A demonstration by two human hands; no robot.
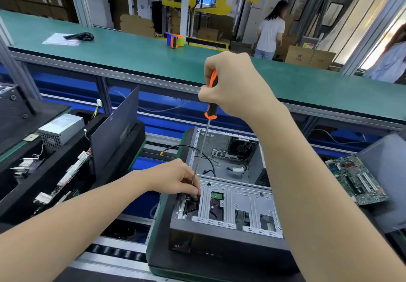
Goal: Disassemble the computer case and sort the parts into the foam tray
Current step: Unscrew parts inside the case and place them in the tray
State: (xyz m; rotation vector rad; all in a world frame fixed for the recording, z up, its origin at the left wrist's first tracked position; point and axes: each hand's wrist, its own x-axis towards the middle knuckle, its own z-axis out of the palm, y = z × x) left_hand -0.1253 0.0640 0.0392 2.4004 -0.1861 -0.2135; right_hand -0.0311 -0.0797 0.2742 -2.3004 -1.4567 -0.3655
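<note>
You are working on the computer case, which is lying on its side, open face up, on a dark green-edged pad on the roller conveyor right in front of you. Your right hand is clenching the orange-and-black handle of the screwdriver and holding it nearly upright. The fingers of your left hand are pinching the shaft low down and guiding the tip at the near-left corner of the drive cage. The tip itself is hiding behind them.

The case is looking like stiff sheet steel, bulky and probably fairly heavy, with thin stamped edges that could cut. You are likely better off taking it by the outer frame than by the cage rails. The cage is probably going to feel light and a little springy once freed, and any screw will be tiny and slippery.

To your left the black foam tray is already holding a power supply, with a dark side panel standing upright in it. A motherboard is lying off to your right. Beyond the conveyor a long green bench is carrying a tape dispenser and a coiled black cable, and someone is standing among cardboard boxes in the background.
</note>
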